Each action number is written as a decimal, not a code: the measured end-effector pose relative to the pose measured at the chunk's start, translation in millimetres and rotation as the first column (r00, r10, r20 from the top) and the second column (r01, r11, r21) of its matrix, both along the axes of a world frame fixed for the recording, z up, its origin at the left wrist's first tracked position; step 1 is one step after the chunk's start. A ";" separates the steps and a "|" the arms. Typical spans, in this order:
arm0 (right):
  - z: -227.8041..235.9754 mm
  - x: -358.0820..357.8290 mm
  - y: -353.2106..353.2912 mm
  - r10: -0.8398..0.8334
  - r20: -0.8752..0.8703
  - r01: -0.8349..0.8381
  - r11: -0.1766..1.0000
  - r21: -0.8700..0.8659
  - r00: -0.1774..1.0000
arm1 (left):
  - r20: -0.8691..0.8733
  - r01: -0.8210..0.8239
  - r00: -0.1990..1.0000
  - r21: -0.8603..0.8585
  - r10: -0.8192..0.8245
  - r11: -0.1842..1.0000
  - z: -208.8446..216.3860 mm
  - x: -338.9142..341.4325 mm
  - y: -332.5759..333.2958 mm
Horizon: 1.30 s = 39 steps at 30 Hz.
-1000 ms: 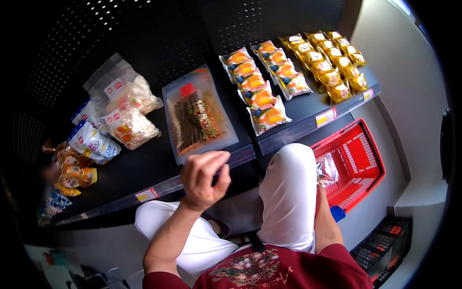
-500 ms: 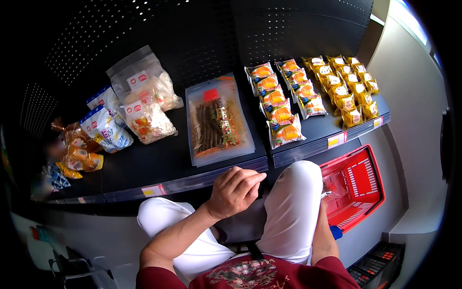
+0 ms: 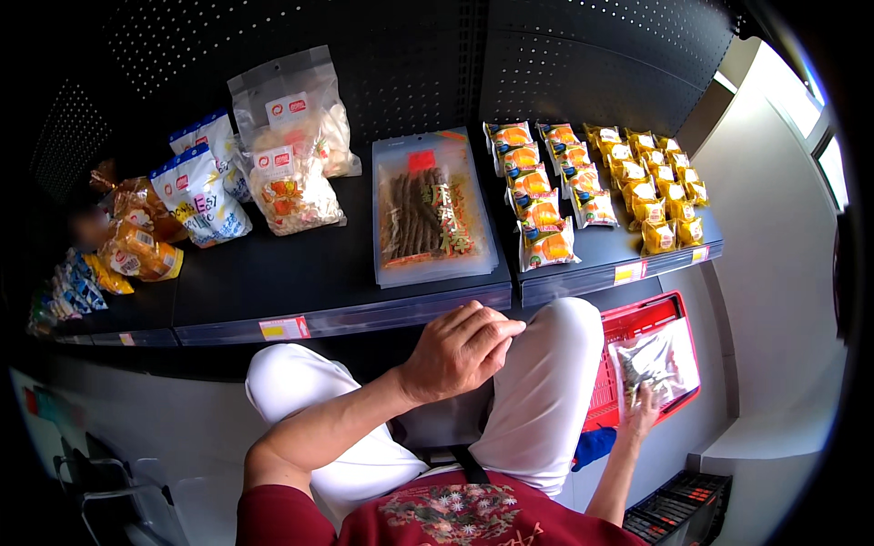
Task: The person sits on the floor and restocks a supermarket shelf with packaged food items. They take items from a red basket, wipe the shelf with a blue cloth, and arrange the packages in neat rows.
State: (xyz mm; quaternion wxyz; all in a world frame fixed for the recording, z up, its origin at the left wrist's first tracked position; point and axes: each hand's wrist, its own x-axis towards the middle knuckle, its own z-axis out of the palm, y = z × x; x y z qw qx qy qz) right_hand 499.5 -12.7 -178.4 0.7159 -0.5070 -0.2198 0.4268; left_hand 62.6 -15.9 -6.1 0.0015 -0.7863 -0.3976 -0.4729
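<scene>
At the right, my right hand (image 3: 642,411) grips the near edge of a clear plastic bag (image 3: 657,364) with dark greenish pieces inside. The bag is held over the red shopping basket (image 3: 603,414) and hides part of it. My left hand (image 3: 462,350) hangs above my knees with its fingers curled together, nothing visible in them. Just beyond it, on the dark shelf (image 3: 255,296), lies a flat clear pack of brown sticks (image 3: 423,214). Right of that pack stand two rows of small orange-and-white snack packs (image 3: 537,211).
Gold-wrapped snacks (image 3: 657,211) fill the shelf's right end. To the left stand clear bags of pale snacks (image 3: 299,191), blue-and-white bags (image 3: 200,200) and brown bread-like packs (image 3: 141,250). A black crate (image 3: 678,508) is on the floor at lower right.
My right hand has come up from the basket and now shows the clear bag in its grip. The left hand stays curled over my knees. The view has shifted slightly.
</scene>
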 end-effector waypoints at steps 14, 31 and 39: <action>209.7 -226.9 57.2 0.704 0.311 -0.757 0.646 0.093 0.639 | 0.661 0.401 0.746 -0.546 0.084 0.735 33.1 -43.1 1.9; 211.4 -311.2 109.6 0.822 0.465 -0.906 0.414 -0.089 0.330 | 0.715 0.189 0.641 -0.499 0.278 0.846 17.9 -101.9 32.8; 192.7 -332.0 150.0 0.754 0.545 -0.877 0.475 -0.070 0.365 | 0.542 -0.027 0.725 -0.595 0.426 0.803 -3.5 -128.3 61.4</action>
